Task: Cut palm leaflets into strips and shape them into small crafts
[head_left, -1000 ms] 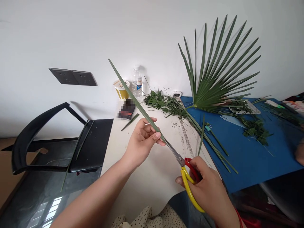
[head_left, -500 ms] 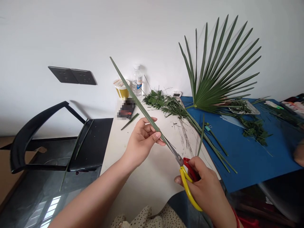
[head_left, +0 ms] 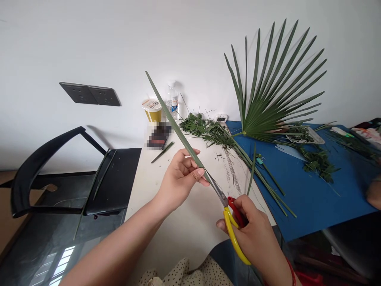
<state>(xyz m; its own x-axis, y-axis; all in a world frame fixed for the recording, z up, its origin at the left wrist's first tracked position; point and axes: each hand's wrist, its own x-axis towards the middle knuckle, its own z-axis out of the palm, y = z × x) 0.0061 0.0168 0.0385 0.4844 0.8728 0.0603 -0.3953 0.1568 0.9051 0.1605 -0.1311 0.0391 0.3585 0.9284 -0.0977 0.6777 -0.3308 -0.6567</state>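
Observation:
My left hand (head_left: 180, 178) pinches a long narrow green palm leaf strip (head_left: 169, 115) near its lower end; the strip slants up and to the left above the white table (head_left: 184, 222). My right hand (head_left: 256, 234) grips scissors with red and yellow handles (head_left: 232, 224). Their blades (head_left: 218, 190) meet the strip's lower end just below my left thumb and look nearly closed on it.
A fan-shaped palm frond (head_left: 268, 99) stands on a blue mat (head_left: 315, 190) at the right, with cut strips (head_left: 262, 178) and leaf scraps (head_left: 205, 129) around it. A yellow cup (head_left: 152, 110), a water bottle (head_left: 172, 100) and a phone (head_left: 159, 136) sit by the wall. A black chair (head_left: 74, 174) stands left.
The strip's upper tip has swung a little to the right. Both hands and the scissors have shifted slightly left and up along the strip.

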